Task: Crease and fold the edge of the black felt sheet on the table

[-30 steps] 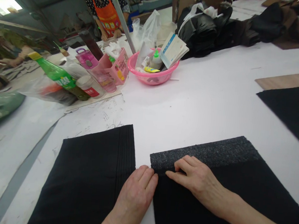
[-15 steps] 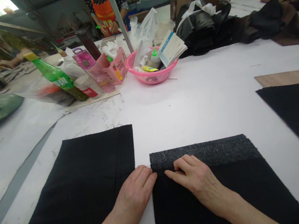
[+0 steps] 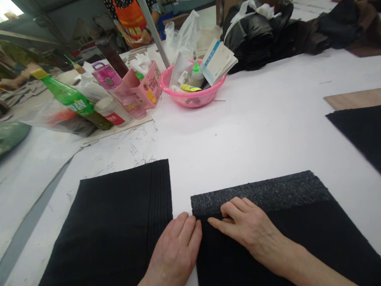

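A black fabric piece point(image 3: 253, 264) lies on the white table, a speckled dark grey strip point(image 3: 273, 193) running along its far edge. At the piece's left corner, my left hand point(image 3: 176, 253) has its fingers pressed together on the fabric edge, just below the strip. My right hand point(image 3: 252, 224) is closed on the fabric where the strip meets the plain black, thumb and curled fingers gripping there. To the left lies a neat stack of black fabric pieces point(image 3: 113, 225), its layered edges fanned beside my left hand.
Beyond the fabric stands a pink basin point(image 3: 194, 100) with bottles and a booklet. Left of it are a pink box point(image 3: 151, 86), a white jar point(image 3: 113, 111) and a tilted green bottle point(image 3: 69, 97). More black fabric point(image 3: 374, 132) lies right. A person in an orange apron point(image 3: 131, 15) stands behind a metal pole point(image 3: 151, 21).
My left hand has shifted slightly right and down along the fabric's edge. My right thumb has slid a little left; the fabric lies almost unchanged.
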Demonstrator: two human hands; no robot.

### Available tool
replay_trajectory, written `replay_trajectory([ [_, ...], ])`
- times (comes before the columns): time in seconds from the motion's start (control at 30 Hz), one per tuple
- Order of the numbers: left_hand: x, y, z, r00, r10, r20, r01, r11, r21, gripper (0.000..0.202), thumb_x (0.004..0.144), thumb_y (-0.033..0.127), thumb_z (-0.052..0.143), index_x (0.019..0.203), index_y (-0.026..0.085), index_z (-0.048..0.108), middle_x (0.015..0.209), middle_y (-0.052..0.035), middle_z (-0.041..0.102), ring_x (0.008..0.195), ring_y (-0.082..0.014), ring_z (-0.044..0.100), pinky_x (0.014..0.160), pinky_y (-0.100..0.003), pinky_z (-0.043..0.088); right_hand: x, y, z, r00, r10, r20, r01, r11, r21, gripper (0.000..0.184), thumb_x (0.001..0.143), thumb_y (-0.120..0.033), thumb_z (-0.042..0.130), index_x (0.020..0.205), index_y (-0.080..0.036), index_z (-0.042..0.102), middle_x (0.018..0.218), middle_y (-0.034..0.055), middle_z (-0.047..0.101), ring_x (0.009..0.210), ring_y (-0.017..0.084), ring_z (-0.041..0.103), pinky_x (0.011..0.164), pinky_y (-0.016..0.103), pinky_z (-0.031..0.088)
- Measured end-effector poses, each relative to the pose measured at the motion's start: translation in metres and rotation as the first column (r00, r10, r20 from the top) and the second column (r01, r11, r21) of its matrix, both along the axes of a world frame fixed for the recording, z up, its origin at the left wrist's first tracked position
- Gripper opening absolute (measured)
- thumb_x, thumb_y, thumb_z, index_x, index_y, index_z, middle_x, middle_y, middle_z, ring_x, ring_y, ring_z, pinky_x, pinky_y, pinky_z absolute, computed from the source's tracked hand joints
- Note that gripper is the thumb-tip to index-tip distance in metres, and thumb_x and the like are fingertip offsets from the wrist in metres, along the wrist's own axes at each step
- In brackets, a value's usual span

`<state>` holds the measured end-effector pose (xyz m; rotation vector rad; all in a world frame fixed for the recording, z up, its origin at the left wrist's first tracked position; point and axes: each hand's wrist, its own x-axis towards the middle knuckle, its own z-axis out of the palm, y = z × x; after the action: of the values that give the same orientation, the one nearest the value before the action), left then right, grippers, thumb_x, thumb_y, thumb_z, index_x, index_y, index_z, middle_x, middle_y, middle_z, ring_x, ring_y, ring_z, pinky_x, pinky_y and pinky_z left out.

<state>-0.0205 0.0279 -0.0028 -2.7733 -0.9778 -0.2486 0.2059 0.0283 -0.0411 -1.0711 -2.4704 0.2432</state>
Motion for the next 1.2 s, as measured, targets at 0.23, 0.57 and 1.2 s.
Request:
replay_trajectory([
  [0.23, -0.009, -0.012, -0.001, 0.993, 0.084, -0.077, -0.078, 0.994, 0.071, 0.035, 0.087, -0.004, 0.035, 0.104, 0.005, 0.064, 0.104, -0.0138, 0.066, 0.099, -0.0282, 0.064, 0.081, -0.041, 0.062, 0.001, 0.000, 0.000, 1.000, 0.001, 0.013, -0.001, 1.000, -0.001, 0.033, 0.096, -0.007, 0.049, 0.123, -0.024, 0.059, 0.087, 0.0022, 0.050, 0.078, 0.019, 0.046, 0.067, 0.034, 0.031],
  [0.57, 0.033, -0.041, -0.011, 0.960, 0.280, 0.027, -0.281, 0.956, 0.083, 0.043, 0.083, -0.005, 0.037, 0.121, 0.002, 0.055, 0.110, -0.0162, 0.062, 0.102, -0.0283, 0.062, 0.083, -0.041, 0.062, -0.002, 0.000, -0.001, 1.000, -0.010, 0.017, 0.010, 1.000, 0.020, 0.028, 0.099, -0.011, 0.049, 0.121, -0.024, 0.060, 0.089, 0.0031, 0.051, 0.079, 0.020, 0.044, 0.066, 0.034, 0.030],
  [1.2, 0.045, -0.049, -0.019, 0.929, 0.368, -0.029, -0.367, 0.930, 0.024, 0.051, 0.080, -0.001, 0.048, 0.129, 0.010, 0.056, 0.114, -0.0172, 0.059, 0.102, -0.0303, 0.060, 0.079, -0.048, 0.060, 0.034, 0.007, 0.013, 0.996, 0.088, -0.032, -0.089, 0.996, -0.031, 0.027, 0.104, -0.012, 0.039, 0.118, -0.018, 0.061, 0.091, 0.0048, 0.054, 0.083, 0.019, 0.046, 0.072, 0.033, 0.037],
])
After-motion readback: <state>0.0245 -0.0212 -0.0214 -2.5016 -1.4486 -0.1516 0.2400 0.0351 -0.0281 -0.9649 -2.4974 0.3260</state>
